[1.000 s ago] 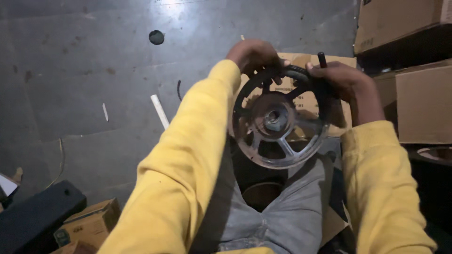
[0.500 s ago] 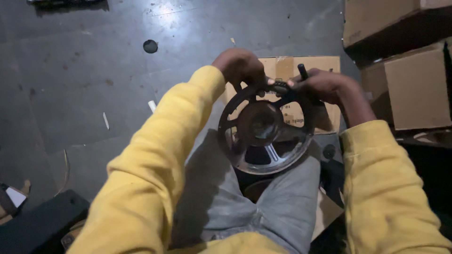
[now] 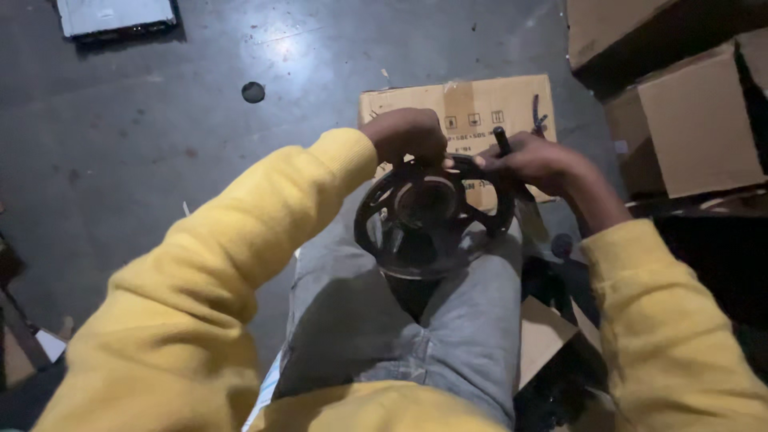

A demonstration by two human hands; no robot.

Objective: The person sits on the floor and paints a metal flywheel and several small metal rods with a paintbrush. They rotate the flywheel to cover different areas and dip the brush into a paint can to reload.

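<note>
A dark metal spoked wheel (image 3: 428, 220) with a round hub rests tilted on my lap, over grey jeans. My left hand (image 3: 406, 134) grips the wheel's top rim, fingers curled over it. My right hand (image 3: 534, 162) holds a thin black rod-like tool (image 3: 502, 140) against the rim's upper right side. Both arms wear yellow sleeves.
A flat cardboard box (image 3: 464, 108) lies on the dark floor just beyond the wheel. Larger cardboard boxes (image 3: 696, 120) stack at the right. A small dark round disc (image 3: 253, 92) lies on the floor, and a flat grey panel (image 3: 118, 14) sits at the top left.
The view has shifted, so the wheel sits lower and nearer the centre of the frame. Both hands stay at the rim's top, with the right hand still holding the black tool.
</note>
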